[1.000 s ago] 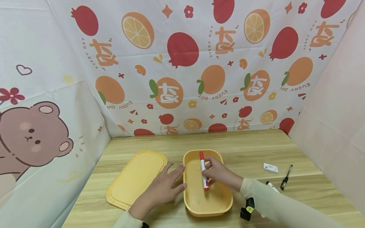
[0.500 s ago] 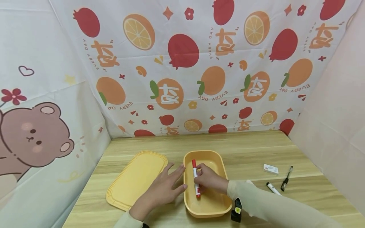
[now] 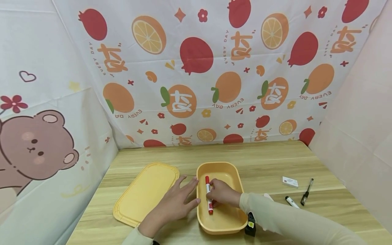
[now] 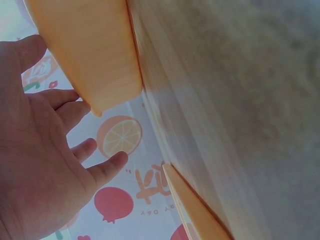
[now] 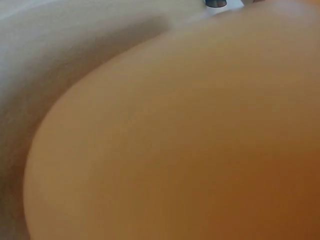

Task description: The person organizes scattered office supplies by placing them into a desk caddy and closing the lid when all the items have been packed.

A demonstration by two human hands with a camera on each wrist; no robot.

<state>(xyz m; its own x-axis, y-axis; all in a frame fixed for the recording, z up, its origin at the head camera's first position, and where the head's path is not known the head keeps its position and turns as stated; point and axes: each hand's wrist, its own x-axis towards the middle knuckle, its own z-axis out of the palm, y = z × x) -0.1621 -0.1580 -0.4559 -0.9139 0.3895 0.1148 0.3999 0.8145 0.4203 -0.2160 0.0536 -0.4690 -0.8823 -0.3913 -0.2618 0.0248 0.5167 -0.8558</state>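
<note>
My right hand (image 3: 225, 193) reaches into a yellow plastic box (image 3: 225, 219) and pinches a white marker with red ends (image 3: 210, 205), low inside near the left wall. Whether the marker touches the floor I cannot tell. My left hand (image 3: 176, 201) has its fingers spread at the box's left rim. In the left wrist view the thumb and some fingertips of the left hand (image 4: 45, 140) touch the box wall (image 4: 95, 50). The box's blurred outer wall (image 5: 165, 135) fills most of the right wrist view, so the right fingers are hidden there.
A yellow lid (image 3: 148, 192) lies flat left of the box, under the left forearm's side. To the right lie a small white box (image 3: 290, 181), a black clear pen (image 3: 307, 192) and a white pen with a black end (image 3: 291, 201). A white object (image 3: 267, 196) is partly behind the right sleeve.
My right hand has carried the marker left and lower within the box, towards its left wall. My left hand stays at the rim.
</note>
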